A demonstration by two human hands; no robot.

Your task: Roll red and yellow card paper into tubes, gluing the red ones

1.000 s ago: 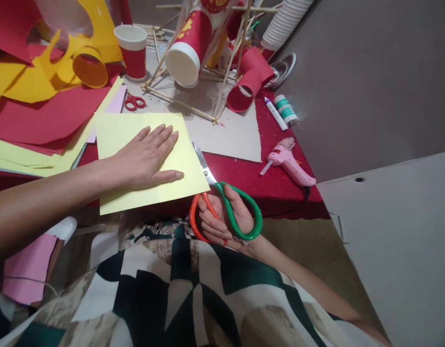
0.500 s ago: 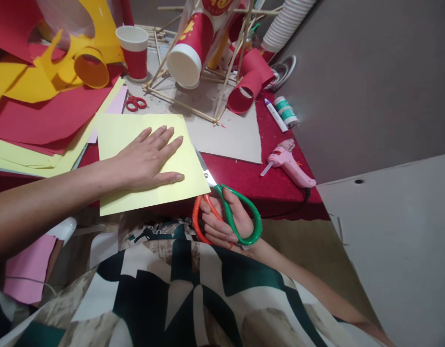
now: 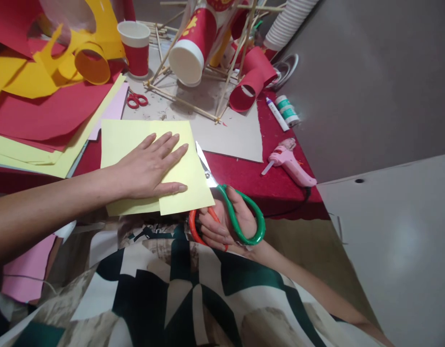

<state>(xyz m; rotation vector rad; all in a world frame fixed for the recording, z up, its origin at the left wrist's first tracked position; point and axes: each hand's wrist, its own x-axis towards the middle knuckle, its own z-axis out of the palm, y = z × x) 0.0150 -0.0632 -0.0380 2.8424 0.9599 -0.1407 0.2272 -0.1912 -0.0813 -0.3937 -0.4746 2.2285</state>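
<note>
My left hand (image 3: 150, 166) lies flat, fingers spread, on pale yellow paper (image 3: 117, 140). The paper shows as two overlapping layers, the right-hand piece (image 3: 189, 193) reaching lower and farther right than the one beneath. In my right hand (image 3: 222, 224) are large scissors (image 3: 256, 226) with one green and one orange-red handle loop. My fingers are in and around the loops. The blades point away from me along the right edge of the paper, partly covered by it, with one tip showing beyond. Whether the blades touch the paper I cannot tell.
A stick frame (image 3: 184, 102) holding paper cups stands on grey cardboard (image 3: 237, 140). Small red scissors (image 3: 137, 100) lie behind the paper. Red and yellow sheets (image 3: 45, 115) are piled left. A pink glue gun (image 3: 291, 164) and a white marker (image 3: 277, 114) lie right on the red cloth.
The yellow paper and my left hand have shifted slightly right and toward me. Its right part now sits offset over the left part. More of the blade shows; the orange-red loop has moved left.
</note>
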